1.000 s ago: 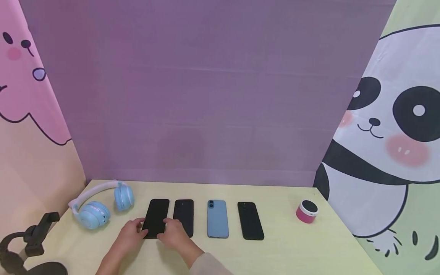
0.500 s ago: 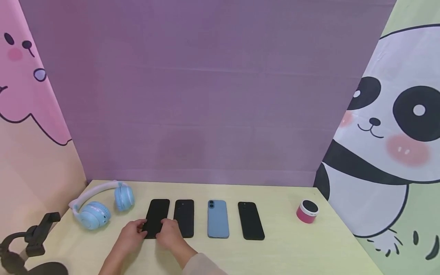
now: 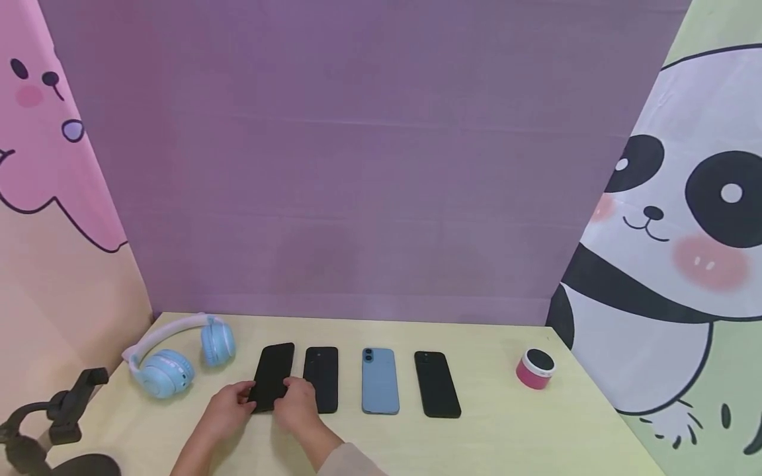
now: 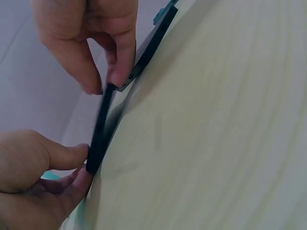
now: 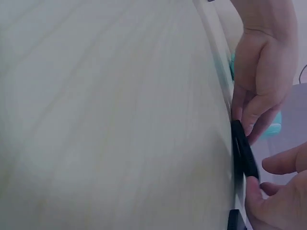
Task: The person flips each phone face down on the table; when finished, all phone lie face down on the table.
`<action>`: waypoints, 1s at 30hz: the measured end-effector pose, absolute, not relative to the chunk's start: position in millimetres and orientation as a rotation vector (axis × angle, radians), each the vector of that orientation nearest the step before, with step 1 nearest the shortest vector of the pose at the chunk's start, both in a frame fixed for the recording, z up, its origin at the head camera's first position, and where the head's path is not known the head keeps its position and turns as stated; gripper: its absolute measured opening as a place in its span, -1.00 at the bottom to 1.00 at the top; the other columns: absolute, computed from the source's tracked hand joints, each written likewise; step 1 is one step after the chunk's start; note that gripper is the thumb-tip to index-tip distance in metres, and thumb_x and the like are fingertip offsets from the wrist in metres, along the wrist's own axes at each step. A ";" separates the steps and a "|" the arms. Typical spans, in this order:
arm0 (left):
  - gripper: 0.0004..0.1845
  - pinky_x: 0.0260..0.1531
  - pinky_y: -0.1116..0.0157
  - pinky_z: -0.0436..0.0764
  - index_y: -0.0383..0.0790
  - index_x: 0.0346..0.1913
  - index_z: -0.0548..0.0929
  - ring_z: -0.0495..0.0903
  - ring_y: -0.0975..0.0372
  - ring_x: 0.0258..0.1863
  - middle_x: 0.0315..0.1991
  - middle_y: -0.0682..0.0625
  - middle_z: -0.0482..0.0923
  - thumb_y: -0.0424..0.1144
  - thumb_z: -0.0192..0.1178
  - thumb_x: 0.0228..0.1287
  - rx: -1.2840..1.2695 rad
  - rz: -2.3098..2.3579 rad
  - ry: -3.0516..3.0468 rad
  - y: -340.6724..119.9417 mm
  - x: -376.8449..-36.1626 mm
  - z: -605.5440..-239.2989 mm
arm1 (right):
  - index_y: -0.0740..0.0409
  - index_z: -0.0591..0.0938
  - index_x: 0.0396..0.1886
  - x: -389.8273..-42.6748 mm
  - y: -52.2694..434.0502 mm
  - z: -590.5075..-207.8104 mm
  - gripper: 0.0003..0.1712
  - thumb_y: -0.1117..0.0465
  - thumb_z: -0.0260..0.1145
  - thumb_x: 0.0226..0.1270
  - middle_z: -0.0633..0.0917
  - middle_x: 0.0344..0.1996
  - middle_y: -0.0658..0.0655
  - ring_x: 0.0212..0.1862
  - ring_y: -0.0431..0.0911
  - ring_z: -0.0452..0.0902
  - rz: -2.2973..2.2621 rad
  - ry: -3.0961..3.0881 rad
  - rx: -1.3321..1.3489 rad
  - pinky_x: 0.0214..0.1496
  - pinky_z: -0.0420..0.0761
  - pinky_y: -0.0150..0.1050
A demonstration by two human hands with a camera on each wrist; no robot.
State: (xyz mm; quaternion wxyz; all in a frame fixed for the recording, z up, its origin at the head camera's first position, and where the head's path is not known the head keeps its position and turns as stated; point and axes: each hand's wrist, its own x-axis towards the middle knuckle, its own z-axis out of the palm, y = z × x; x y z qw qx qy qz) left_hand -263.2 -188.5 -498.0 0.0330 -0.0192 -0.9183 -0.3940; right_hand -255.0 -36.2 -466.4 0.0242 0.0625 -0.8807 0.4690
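Observation:
A black phone (image 3: pixel 273 373), leftmost in a row of phones, is between my two hands in the head view. My left hand (image 3: pixel 227 411) pinches its left edge near the lower corner, thumb and fingers on either side. My right hand (image 3: pixel 297 404) grips the right edge near the bottom. The wrist views show the phone (image 4: pixel 99 132) edge-on, tilted and partly raised from the tabletop. Just right of my right hand lies a second black phone (image 3: pixel 321 373), back up, its lower left partly covered by that hand.
Farther right lie a light blue phone (image 3: pixel 380 381) and another black phone (image 3: pixel 437 383). A pink and white round device (image 3: pixel 536 368) stands near the table's right side. Blue headphones (image 3: pixel 169 367) are at the back left, and a black stand (image 3: pixel 68 413) is at the front left.
The phone between the hands has tipped up slightly from the table. My right hand has moved a little left, uncovering more of the second black phone. The left hand has barely moved.

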 end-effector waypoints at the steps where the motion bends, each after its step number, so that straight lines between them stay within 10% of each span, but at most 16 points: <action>1: -0.62 -0.11 -0.01 0.53 -0.56 0.08 0.55 0.57 0.00 -0.19 -0.18 -0.22 0.60 -0.50 0.25 0.19 -0.070 -1.220 -2.820 -188.8 -263.1 -498.3 | 0.41 0.64 -0.08 -255.8 -35.2 -466.0 -0.69 0.47 0.32 0.13 0.61 -0.24 0.23 -0.06 0.10 0.54 1.478 -2.695 0.203 0.00 0.55 -0.09; 13: -0.63 -0.08 0.01 0.54 -0.50 0.08 0.57 0.59 0.01 -0.15 -0.17 -0.17 0.61 -0.53 0.24 0.19 -0.113 -1.365 -2.759 -190.1 -263.0 -500.9 | 0.29 0.66 -0.07 -262.8 -25.8 -464.6 -0.61 0.51 0.34 0.03 0.53 -0.43 0.06 -0.42 -0.18 0.42 1.741 -2.585 0.149 -0.42 0.50 -0.33; 30: -0.52 -0.21 0.11 0.60 -0.46 0.24 0.47 0.60 -0.09 -0.11 -0.02 -0.31 0.55 -0.31 0.25 0.33 -0.353 -1.610 -2.677 -188.2 -262.9 -495.2 | 0.45 0.43 0.19 -271.1 -16.6 -468.1 -0.42 0.61 0.31 0.12 0.52 -0.29 0.20 -0.36 -0.12 0.55 2.356 -2.317 0.220 -0.16 0.64 -0.17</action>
